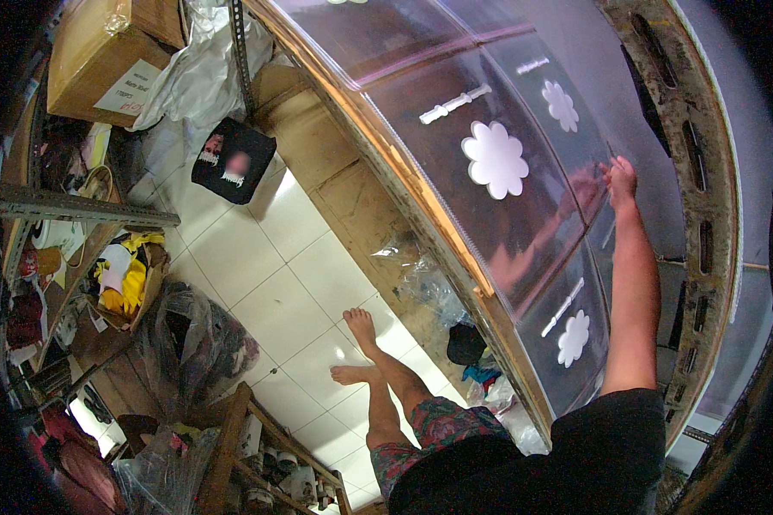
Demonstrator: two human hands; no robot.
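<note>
Head view: right hand [620, 178] pinches clear sheet [524, 103] near table's far edge [704, 154].

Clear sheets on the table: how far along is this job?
Done: clear sheets lie flat on the table, their white flower marks showing. In hand: the right hand presses or pinches a sheet edge at the far side. The left hand is out of view. What is left cannot be told from here.

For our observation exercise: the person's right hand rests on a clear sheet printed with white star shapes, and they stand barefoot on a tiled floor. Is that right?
Not quite. The head view shows the right hand on the clear sheet, but the white shapes are flowers with rounded petals, not stars. The bare feet on the tiled floor are right.
</note>
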